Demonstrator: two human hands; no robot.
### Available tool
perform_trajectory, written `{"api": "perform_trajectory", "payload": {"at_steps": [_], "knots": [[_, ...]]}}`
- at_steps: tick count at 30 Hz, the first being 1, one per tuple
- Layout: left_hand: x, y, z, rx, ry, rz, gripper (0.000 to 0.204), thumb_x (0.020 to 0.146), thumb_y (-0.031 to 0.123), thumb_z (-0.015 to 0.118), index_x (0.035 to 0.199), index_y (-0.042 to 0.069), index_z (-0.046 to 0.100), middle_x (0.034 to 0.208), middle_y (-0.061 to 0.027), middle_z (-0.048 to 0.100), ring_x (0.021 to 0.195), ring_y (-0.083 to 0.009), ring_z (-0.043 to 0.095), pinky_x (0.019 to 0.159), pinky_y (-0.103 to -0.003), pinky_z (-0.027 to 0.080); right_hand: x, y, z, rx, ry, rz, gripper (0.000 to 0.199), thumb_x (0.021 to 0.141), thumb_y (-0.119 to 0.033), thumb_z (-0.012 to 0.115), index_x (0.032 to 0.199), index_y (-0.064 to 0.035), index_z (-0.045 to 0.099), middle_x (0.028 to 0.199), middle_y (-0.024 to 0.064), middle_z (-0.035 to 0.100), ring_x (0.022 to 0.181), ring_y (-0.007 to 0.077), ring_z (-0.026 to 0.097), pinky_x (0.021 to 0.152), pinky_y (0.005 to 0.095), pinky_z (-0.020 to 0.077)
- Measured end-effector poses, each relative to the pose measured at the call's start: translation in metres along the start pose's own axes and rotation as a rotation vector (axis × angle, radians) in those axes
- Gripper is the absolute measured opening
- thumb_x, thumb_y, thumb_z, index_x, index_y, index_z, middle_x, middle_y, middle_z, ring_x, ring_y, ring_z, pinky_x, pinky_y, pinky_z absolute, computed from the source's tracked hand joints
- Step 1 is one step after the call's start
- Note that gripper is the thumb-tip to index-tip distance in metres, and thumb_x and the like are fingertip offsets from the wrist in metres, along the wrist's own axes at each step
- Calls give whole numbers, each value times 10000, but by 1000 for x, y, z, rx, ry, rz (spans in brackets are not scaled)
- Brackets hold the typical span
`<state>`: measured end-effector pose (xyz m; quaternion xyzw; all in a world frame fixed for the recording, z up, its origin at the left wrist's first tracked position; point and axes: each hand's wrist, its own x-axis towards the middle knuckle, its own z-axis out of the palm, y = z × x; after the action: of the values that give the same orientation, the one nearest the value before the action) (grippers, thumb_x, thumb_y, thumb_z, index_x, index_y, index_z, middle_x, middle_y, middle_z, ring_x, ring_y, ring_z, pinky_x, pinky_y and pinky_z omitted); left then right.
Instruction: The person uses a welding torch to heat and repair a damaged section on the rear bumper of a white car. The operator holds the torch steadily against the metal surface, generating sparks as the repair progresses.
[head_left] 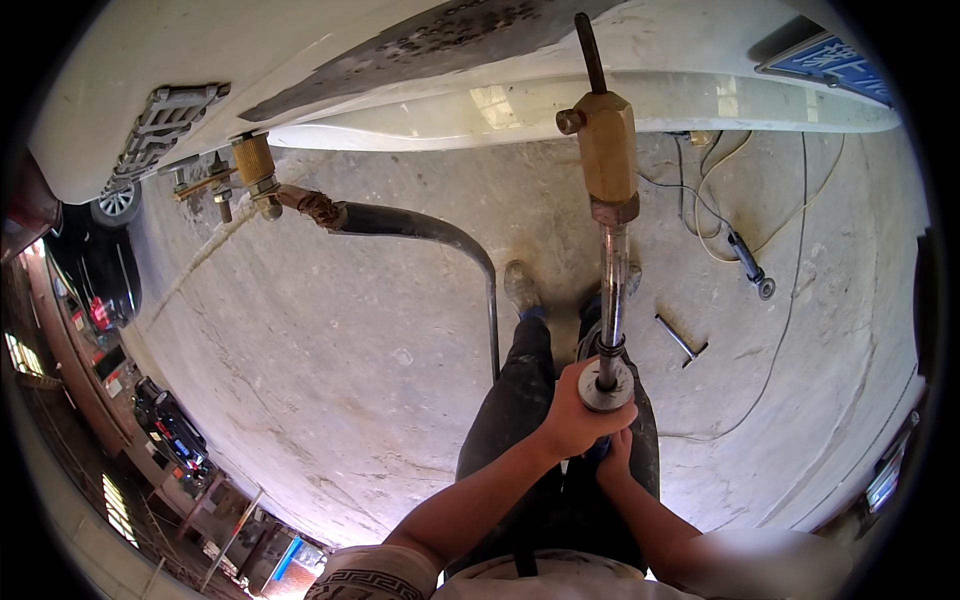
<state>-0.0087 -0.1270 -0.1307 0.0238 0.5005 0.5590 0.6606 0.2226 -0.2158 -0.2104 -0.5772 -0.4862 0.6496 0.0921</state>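
Observation:
A slide hammer dent puller stands out in front of me, with a brass-coloured hexagonal head, a thin dark rod tip and a shiny steel shaft. My left hand is closed around its round metal sliding weight. Just below, my right hand wraps the blue handle, mostly hidden by the left hand and forearm. The rod tip overlaps a sanded grey patch on the white car body panel; whether it touches cannot be told.
A thick black cable hangs from a brass clamp at the panel's lower left edge. On the concrete floor lie a T-handle wrench, a corded grinder-like tool and thin wires. A dark car stands far left.

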Motion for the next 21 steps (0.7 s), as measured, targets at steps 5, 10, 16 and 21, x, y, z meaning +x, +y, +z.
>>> {"api": "perform_trajectory", "payload": {"at_steps": [5, 10, 16, 21], "knots": [[2, 5, 1, -11, -4, 5, 170, 766, 15, 730, 874, 36, 600, 802, -6, 622, 739, -92, 583, 690, -271, 487, 0, 1, -3, 353, -39, 298, 412, 1056, -399, 393, 1024, -27, 567, 825, 80, 641, 648, 168, 645, 556, 290, 500], [3, 7, 0, -37, 0, -15, 161, 772, 11, 721, 865, 38, 592, 793, 0, 610, 731, -88, 570, 684, -268, 478, 5, -10, 0, 260, -47, 249, 438, 1055, -421, 387, 980, -23, 552, 753, 86, 621, 591, 181, 629, 531, 300, 493], [4, 8, 0, -41, -1, -14, 163, 772, 10, 720, 856, 41, 584, 789, 4, 600, 736, -85, 564, 688, -265, 474, 5, -7, -2, 323, -74, 307, 436, 1059, -419, 372, 958, -30, 540, 746, 85, 616, 590, 184, 626, 528, 306, 490], [5, 7, 1, -60, -5, -16, 165, 770, 10, 723, 857, 40, 586, 792, 3, 602, 742, -86, 567, 691, -266, 475, 6, -4, -4, 277, -98, 274, 440, 1060, -419, 364, 955, -30, 542, 747, 87, 615, 583, 181, 617, 532, 309, 490]]}}
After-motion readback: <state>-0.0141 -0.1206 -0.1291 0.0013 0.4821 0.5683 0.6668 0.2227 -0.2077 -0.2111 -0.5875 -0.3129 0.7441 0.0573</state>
